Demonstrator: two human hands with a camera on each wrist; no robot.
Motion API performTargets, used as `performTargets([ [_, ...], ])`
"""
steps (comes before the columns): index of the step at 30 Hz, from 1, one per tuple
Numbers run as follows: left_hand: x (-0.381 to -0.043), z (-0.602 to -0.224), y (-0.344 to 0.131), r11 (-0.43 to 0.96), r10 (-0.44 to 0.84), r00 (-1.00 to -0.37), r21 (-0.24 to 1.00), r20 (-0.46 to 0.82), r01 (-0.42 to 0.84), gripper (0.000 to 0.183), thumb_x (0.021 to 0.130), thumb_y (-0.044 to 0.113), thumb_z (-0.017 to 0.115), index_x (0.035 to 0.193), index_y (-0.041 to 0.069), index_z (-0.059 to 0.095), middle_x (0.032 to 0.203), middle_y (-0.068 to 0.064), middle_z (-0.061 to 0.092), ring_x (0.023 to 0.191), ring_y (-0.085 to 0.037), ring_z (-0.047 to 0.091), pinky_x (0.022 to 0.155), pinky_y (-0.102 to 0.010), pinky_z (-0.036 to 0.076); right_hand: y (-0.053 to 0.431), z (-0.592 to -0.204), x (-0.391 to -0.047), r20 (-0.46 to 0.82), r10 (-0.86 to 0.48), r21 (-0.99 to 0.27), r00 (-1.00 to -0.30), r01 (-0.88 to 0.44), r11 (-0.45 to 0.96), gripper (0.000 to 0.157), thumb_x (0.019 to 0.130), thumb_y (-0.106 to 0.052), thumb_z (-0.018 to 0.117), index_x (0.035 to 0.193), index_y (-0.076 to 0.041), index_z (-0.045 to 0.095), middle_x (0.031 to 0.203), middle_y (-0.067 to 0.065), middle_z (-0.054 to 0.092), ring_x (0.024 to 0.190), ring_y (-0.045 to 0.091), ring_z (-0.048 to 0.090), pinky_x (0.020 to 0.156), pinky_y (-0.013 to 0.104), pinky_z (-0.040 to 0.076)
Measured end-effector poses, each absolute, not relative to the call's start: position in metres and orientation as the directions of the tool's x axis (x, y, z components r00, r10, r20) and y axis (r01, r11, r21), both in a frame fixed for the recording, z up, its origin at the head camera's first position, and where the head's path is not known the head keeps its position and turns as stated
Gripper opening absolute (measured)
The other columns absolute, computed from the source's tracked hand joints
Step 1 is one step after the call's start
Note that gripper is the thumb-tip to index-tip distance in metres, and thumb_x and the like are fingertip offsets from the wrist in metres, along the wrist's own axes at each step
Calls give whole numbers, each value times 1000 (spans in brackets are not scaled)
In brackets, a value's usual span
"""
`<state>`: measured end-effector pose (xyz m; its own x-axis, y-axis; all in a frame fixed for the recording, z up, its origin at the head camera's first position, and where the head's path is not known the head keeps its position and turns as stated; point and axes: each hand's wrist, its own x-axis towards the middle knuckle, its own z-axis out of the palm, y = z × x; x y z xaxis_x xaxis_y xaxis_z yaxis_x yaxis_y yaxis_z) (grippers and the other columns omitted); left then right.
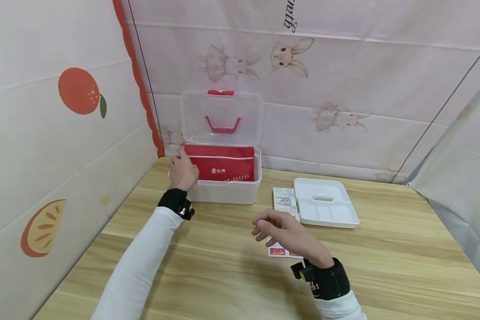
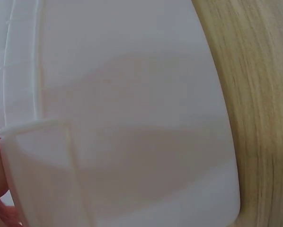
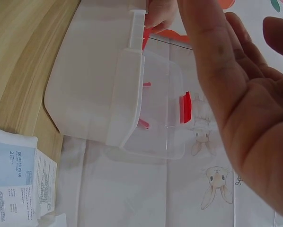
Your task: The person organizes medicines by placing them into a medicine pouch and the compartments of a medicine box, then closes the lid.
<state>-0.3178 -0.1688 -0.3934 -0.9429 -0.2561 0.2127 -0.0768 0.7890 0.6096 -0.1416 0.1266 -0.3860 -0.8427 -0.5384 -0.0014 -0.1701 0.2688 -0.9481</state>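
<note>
A red flat pouch (image 1: 228,162) with white lettering sits in the open white plastic box (image 1: 228,193) at the back of the table. My left hand (image 1: 182,171) is at the box's left end, its fingers holding the pouch by its left edge, partly hidden by the rim. In the left wrist view, the box wall (image 2: 141,104) fills most of the picture, with fingertips at its rim. My right hand (image 1: 284,229) hovers in front of the box, fingers loosely bent, with nothing in it. Below it lie printed packets (image 3: 11,175), partly covered by that hand in the head view.
The clear lid (image 1: 192,111) with its pink handle stands raised against the rabbit-printed back sheet. A white compartment tray (image 1: 328,215) rests on the wooden table to the right, beside a printed white packet (image 1: 285,200). Fabric walls border the table left and right.
</note>
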Motion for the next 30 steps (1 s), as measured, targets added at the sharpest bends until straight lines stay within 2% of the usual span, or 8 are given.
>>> performTargets([
  [5,-317,-395,-167,839,-217,-949,541,229,-62,44,97,15,48,138,-1,41,136,-30,41,124,-48,40,100,-61,37,126,-387,-142,-4,-541,-946,-841,-172,275,30,104,-25,52,119,-1,61,106,13,71,97,27,69,76,37,58],
  [9,-316,-395,-165,860,-180,-959,508,220,-45,40,100,18,46,136,1,51,139,-26,45,125,-45,41,103,-61,35,126,-387,-143,-7,-546,-945,-838,-173,278,29,104,-25,52,119,-1,60,106,12,71,97,27,68,76,36,58],
  [15,-315,-393,-165,918,-108,-977,396,186,-26,39,103,28,41,124,0,59,123,-25,59,116,-43,50,99,-60,40,125,-388,-144,-7,-553,-945,-833,-175,276,28,105,-24,51,119,-1,60,106,13,70,97,27,68,77,38,58],
  [18,-315,-391,-165,924,-79,-992,381,102,-35,44,103,31,35,127,-2,55,128,-31,52,120,-47,47,102,-63,35,126,-389,-144,-1,-552,-944,-834,-181,276,28,105,-23,51,119,-1,60,107,14,70,97,27,68,77,40,58],
  [21,-317,-387,-165,912,-47,-999,406,-22,-52,52,102,31,33,142,-1,42,138,-37,37,128,-51,37,107,-66,28,125,-390,-144,0,-551,-943,-834,-184,279,27,105,-23,51,119,-1,61,106,13,70,97,26,68,77,39,58],
  [25,-320,-378,-169,896,15,-985,440,-173,-64,62,101,29,35,152,-3,23,145,-39,21,133,-51,27,109,-64,28,124,-391,-144,1,-550,-939,-835,-189,286,27,105,-23,51,118,-2,62,105,11,71,95,25,69,76,37,58],
  [27,-321,-374,-171,891,41,-973,450,-228,-68,64,100,28,36,154,-3,20,146,-37,20,132,-49,26,109,-62,30,124,-392,-144,1,-548,-938,-837,-191,290,27,105,-23,51,117,-1,62,105,11,71,94,24,70,75,37,58],
  [30,-324,-369,-173,886,70,-954,457,-293,-75,64,100,28,39,153,-3,22,145,-32,30,130,-44,32,111,-58,31,123,-392,-144,0,-546,-937,-838,-190,292,28,105,-24,52,118,-2,62,105,12,71,92,22,71,75,38,59],
])
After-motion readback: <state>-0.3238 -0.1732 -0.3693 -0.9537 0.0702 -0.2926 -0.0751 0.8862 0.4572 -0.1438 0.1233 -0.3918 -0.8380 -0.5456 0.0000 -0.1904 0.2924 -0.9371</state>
